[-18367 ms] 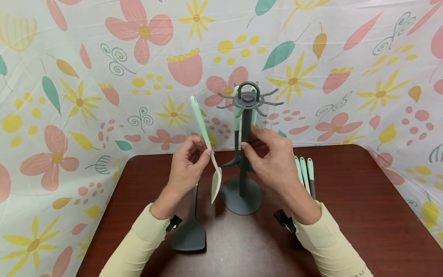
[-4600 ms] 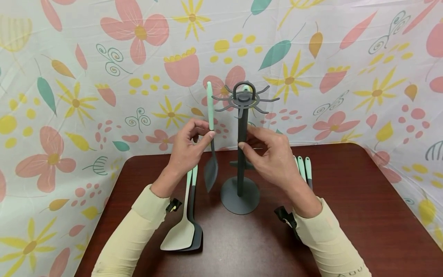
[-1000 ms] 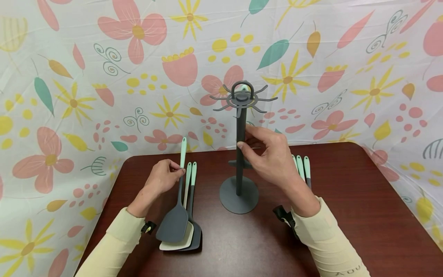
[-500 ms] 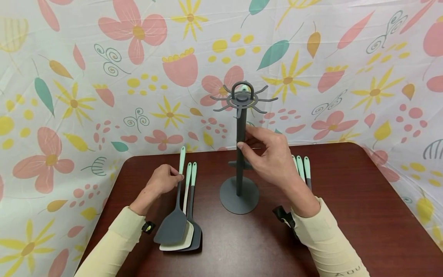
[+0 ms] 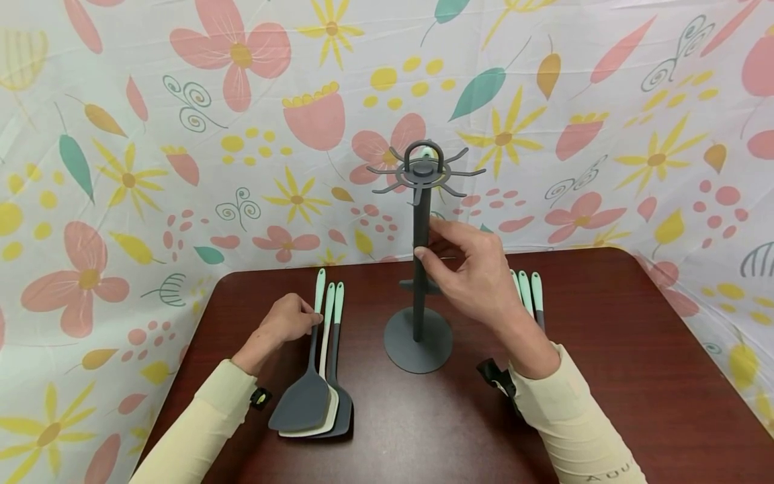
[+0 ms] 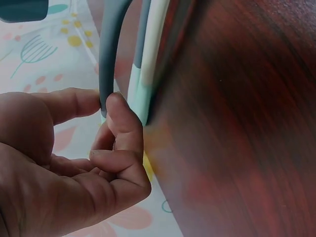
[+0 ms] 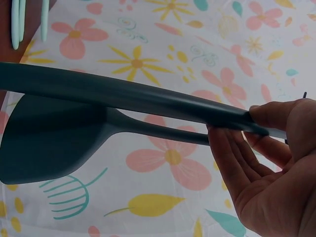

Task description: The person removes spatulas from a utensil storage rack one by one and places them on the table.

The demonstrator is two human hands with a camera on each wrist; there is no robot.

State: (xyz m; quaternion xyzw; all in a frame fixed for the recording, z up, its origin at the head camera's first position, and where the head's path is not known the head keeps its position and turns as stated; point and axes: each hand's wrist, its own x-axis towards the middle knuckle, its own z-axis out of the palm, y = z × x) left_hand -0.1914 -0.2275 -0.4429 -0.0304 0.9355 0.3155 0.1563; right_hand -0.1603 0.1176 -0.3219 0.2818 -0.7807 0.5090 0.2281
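Note:
My left hand [image 5: 284, 323] pinches a dark grey turner [image 5: 302, 403] with a mint handle, near where handle and shaft meet. Its blade lies over a cream turner [image 5: 332, 411], and a second dark grey turner [image 5: 345, 410] lies just right of them. In the left wrist view, thumb and finger meet on the dark shaft [image 6: 108, 64]. My right hand [image 5: 474, 272] grips the post of a dark grey utensil stand [image 5: 419, 296], upright on its round base. Behind the post hangs another grey turner [image 7: 54, 138], plainest in the right wrist view; my right hand partly hides it.
Several mint-handled utensils [image 5: 537, 296] lie right of the stand, mostly behind the right forearm. Curved hooks [image 5: 468, 174] spread from the stand's top. The brown table [image 5: 635, 349] meets a floral cloth [image 5: 544, 222] at its back edge.
Earlier, my left hand held the cream turner beside the stand, then a dark grey one. That grey turner has moved left and down onto the others. My right hand stays on the post.

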